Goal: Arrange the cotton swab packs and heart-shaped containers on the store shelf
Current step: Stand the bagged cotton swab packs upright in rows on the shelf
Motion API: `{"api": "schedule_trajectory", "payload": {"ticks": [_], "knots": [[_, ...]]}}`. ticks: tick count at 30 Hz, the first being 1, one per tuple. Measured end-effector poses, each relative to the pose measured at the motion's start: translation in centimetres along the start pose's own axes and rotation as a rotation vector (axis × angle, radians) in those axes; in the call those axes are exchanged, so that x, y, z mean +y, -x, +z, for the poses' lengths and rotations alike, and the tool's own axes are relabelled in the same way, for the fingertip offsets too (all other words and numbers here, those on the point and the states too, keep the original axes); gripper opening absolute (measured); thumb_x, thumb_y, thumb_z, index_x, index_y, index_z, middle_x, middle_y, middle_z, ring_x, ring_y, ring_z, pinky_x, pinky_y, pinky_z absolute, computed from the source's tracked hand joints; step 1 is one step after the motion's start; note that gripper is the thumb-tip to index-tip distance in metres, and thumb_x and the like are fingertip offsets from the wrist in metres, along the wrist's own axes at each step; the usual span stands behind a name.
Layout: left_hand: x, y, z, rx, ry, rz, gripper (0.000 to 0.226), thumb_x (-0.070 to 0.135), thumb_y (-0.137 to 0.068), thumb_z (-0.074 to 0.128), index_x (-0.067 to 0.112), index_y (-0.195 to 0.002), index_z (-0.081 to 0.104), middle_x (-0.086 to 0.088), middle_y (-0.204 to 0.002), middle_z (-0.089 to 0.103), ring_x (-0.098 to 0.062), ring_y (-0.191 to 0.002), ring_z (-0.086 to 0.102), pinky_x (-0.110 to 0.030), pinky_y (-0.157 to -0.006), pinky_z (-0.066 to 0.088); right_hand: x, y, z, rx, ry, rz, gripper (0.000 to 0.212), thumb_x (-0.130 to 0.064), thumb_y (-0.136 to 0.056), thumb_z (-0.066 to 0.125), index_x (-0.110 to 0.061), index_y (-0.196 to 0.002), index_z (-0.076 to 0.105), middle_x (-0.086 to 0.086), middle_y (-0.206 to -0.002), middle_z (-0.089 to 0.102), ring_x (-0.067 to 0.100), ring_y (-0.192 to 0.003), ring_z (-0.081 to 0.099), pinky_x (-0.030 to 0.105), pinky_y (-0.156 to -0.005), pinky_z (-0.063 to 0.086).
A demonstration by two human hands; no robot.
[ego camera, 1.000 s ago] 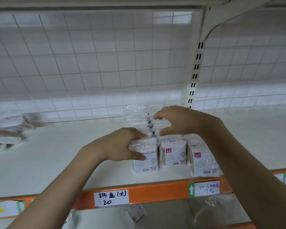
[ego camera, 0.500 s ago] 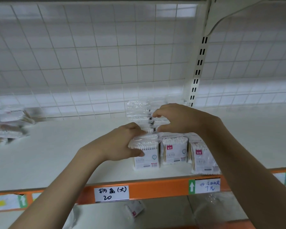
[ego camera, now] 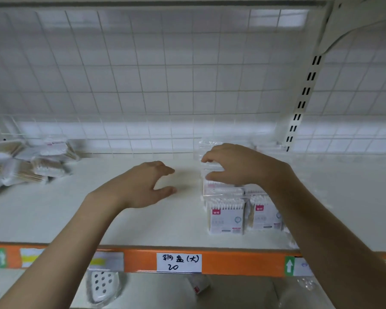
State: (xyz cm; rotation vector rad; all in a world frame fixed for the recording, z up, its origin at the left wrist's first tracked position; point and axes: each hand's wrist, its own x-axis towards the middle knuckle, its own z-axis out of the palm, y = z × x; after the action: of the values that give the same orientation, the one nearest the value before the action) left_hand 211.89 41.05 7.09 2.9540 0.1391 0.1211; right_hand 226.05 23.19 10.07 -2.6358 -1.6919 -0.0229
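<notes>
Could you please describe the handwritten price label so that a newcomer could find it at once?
Follow the orange shelf-edge strip along the front of the white shelf. Near its middle sits the handwritten price label, a white card bearing black characters and "20". The neighbouring tags show printed green arrows instead.

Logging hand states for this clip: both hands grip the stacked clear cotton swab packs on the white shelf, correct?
Not quite. In the head view only the right hand has a grip on the stacked clear cotton swab packs; the left hand hovers open over the white shelf, apart from them.
</notes>
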Motion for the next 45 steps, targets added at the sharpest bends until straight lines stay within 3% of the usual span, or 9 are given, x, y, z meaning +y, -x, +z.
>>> {"api": "schedule_trajectory", "payload": {"ticks": [6, 17, 23, 25, 27, 37, 40, 43, 45], "knots": [[-6.4, 2.8, -1.2, -0.031, -0.118, -0.139, 0.054, 0.046, -0.092, 0.048, 0.023, -0.14, 0.039, 0.005, -0.139, 0.044, -0.015, -0.125, 0.045, -0.029, -0.102, 0.038, -4.6, -4.5, 0.4, -0.036, 0.006, -0.074, 0.047, -0.041, -0.093, 0.049, -0.024, -0.136, 0.043, -0.004, -0.133, 0.049, 0.016, -0.124, 0.041, 0.034, -0.102, 0.036], [-19.5, 12.2, -4.4, -0.064, -0.115, -0.356, 0.054, 0.041, -0.091, 0.053, 0.02, -0.139, 0.04, 0.002, -0.141, 0.044, -0.015, -0.128, 0.043, -0.025, -0.106, 0.033, -18.5, -15.3, 1.1, -0.029, 0.007, -0.245, 0.046, -0.04, -0.094, 0.048, -0.022, -0.136, 0.043, -0.001, -0.132, 0.049, 0.019, -0.123, 0.043, 0.033, -0.097, 0.038], [-25.3, 17.5, -6.6, 0.001, -0.135, -0.438, 0.044, 0.039, -0.089, 0.056, 0.019, -0.129, 0.052, -0.001, -0.122, 0.056, -0.019, -0.114, 0.051, -0.027, -0.092, 0.04, -25.5, -23.2, 2.6, 0.061, -0.003, -0.274, 0.038, -0.034, -0.089, 0.053, -0.015, -0.123, 0.053, 0.005, -0.12, 0.057, 0.025, -0.11, 0.053, 0.038, -0.09, 0.045], [-27.0, 18.9, -7.1, 0.034, -0.132, -0.461, 0.035, 0.036, -0.088, 0.058, 0.018, -0.118, 0.057, -0.001, -0.116, 0.058, -0.02, -0.11, 0.052, -0.028, -0.088, 0.042, -27.4, -25.5, 3.6, 0.044, -0.04, -0.279, 0.043, -0.034, -0.087, 0.058, -0.015, -0.125, 0.051, 0.005, -0.121, 0.055, 0.025, -0.113, 0.052, 0.036, -0.087, 0.045], [-28.3, 20.0, -7.5, 0.055, -0.142, -0.476, 0.039, 0.037, -0.088, 0.057, 0.017, -0.122, 0.056, -0.002, -0.12, 0.056, -0.02, -0.113, 0.051, -0.032, -0.09, 0.043, -28.9, -27.6, 4.7, 0.028, -0.082, -0.28, 0.051, -0.036, -0.082, 0.065, -0.017, -0.126, 0.048, 0.004, -0.122, 0.053, 0.024, -0.114, 0.051, 0.033, -0.086, 0.044], [-33.0, 19.8, -7.8, 0.149, -0.145, -0.337, 0.056, 0.026, -0.086, 0.06, 0.018, -0.139, 0.041, -0.001, -0.133, 0.048, -0.02, -0.124, 0.043, -0.028, -0.098, 0.039, -30.9, -32.7, 8.5, -0.015, -0.108, -0.211, 0.065, -0.013, -0.076, 0.066, -0.012, -0.133, 0.036, 0.008, -0.126, 0.05, 0.028, -0.115, 0.05, 0.037, -0.09, 0.044], [-33.7, 17.7, -7.8, 0.113, -0.159, -0.29, 0.058, 0.024, -0.085, 0.062, 0.017, -0.139, 0.041, -0.001, -0.136, 0.044, -0.021, -0.127, 0.04, -0.029, -0.1, 0.039, -30.5, -32.7, 9.1, 0.021, -0.167, -0.227, 0.06, -0.012, -0.074, 0.065, -0.016, -0.128, 0.042, 0.005, -0.116, 0.057, 0.028, -0.106, 0.057, 0.042, -0.085, 0.048], [-34.0, 15.0, -7.5, 0.056, -0.183, -0.234, 0.063, 0.021, -0.084, 0.06, 0.015, -0.142, 0.035, -0.002, -0.141, 0.04, -0.02, -0.13, 0.038, -0.029, -0.102, 0.038, -30.1, -31.2, 9.4, 0.092, -0.239, -0.204, 0.048, -0.008, -0.085, 0.054, -0.014, -0.131, 0.044, 0.006, -0.121, 0.057, 0.027, -0.11, 0.055, 0.031, -0.084, 0.045], [-34.1, 13.4, -7.3, 0.021, -0.177, -0.207, 0.066, 0.016, -0.082, 0.058, 0.016, -0.144, 0.032, 0.0, -0.143, 0.038, -0.019, -0.132, 0.036, -0.028, -0.102, 0.038, -29.8, -30.1, 9.4, 0.102, -0.266, -0.166, 0.04, -0.008, -0.088, 0.049, -0.014, -0.127, 0.043, 0.008, -0.117, 0.057, 0.029, -0.107, 0.054, 0.031, -0.08, 0.044]]}}
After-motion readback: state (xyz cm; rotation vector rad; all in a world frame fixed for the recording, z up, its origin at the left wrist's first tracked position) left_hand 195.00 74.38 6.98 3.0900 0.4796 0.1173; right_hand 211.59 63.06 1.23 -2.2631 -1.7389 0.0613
